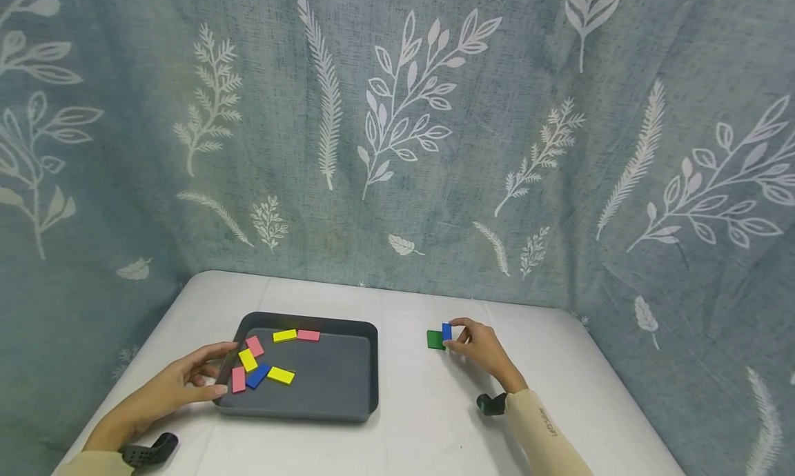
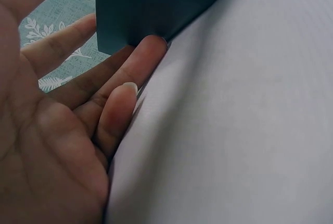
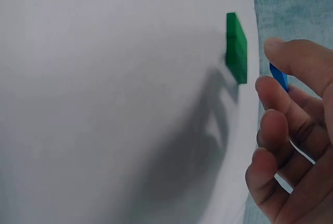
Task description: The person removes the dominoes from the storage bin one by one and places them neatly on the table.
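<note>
Blue block [image 1: 447,332] sat pinched between thumb and fingers of the right hand [image 1: 481,346], right of the tray [image 1: 329,383]; probably light, stiff, slightly slick, best held by opposite edges. Left hand [image 1: 177,383], fingers spread, touched tray's left side.

A line of print [image 1: 548,422] shows in the head view, on the right sleeve [image 1: 542,440]. It is a single short row of small, dark capitals on beige, set just behind the cuff [image 1: 519,400] and running lengthwise, away from it. At the end nearer the cuff it seems to begin with LE; the remaining letters are too small and blurred to read with any certainty.
</note>
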Demonstrator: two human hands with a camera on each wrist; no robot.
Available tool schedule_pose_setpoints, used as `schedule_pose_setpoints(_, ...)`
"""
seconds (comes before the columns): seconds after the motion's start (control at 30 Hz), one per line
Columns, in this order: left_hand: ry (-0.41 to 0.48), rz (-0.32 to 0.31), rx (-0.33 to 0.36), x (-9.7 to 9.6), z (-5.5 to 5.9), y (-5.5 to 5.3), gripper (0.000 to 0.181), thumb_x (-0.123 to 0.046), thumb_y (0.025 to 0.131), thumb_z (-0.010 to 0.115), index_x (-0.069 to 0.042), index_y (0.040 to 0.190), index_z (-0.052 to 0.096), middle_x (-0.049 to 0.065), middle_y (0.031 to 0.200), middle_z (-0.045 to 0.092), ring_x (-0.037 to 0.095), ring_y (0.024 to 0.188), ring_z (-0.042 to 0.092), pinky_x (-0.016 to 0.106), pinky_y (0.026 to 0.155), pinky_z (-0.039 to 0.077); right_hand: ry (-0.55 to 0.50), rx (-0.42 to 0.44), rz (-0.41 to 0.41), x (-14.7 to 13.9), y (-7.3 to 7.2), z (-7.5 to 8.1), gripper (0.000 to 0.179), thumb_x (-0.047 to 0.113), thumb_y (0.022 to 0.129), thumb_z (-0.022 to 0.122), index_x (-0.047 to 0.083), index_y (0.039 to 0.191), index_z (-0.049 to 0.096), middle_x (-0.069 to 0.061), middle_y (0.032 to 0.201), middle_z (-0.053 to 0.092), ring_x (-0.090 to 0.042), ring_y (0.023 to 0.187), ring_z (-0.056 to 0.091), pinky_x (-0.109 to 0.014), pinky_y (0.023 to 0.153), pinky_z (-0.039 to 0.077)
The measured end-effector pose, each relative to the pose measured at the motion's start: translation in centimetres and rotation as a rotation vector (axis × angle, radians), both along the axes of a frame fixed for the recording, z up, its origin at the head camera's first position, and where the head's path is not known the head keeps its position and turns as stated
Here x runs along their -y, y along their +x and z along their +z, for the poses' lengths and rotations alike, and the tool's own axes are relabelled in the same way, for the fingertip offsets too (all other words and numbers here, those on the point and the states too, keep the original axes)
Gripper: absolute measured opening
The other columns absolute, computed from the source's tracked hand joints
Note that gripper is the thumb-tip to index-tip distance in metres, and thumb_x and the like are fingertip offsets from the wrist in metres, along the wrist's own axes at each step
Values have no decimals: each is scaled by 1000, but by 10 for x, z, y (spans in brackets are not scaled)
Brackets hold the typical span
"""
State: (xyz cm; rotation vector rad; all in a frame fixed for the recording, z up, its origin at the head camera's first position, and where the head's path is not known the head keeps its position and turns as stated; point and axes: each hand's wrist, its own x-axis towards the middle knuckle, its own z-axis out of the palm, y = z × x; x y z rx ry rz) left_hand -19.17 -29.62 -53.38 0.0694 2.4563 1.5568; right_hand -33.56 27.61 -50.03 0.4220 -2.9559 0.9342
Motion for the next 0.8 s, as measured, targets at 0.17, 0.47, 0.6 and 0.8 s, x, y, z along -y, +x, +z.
schedule_pose_setpoints(0.17,-3,7,18,0,1,0,90,-39,87,84,-16,159,36,15,143,53,28,113,55,39,82,48,13,12,-15,-6,-1,-6,52,27,91,81,9,136,64,3,76,65,-16,63,58,-33,60,45)
schedule_pose_setpoints(0.47,-9,7,6,0,2,1,89,-39,86,84,-16,159,37,15,142,54,28,113,55,39,83,48,23,56,-36,-13,-6,-15,52,27,91,82,9,136,64,3,77,65,-15,62,56,-31,60,45)
schedule_pose_setpoints(0.6,-3,3,-6,0,1,0,89,-38,86,84,-16,159,36,16,147,50,29,116,54,39,85,48,28,60,-29,-15,-7,-18,50,27,91,81,8,135,65,4,77,66,-14,63,56,-30,61,46)
schedule_pose_setpoints(0.8,-17,3,-22,0,0,-2,90,-39,86,84,-15,158,37,17,148,48,29,117,54,39,85,47,20,79,-20,-14,-9,-18,50,26,92,80,8,136,64,3,78,65,-15,65,56,-31,62,45)
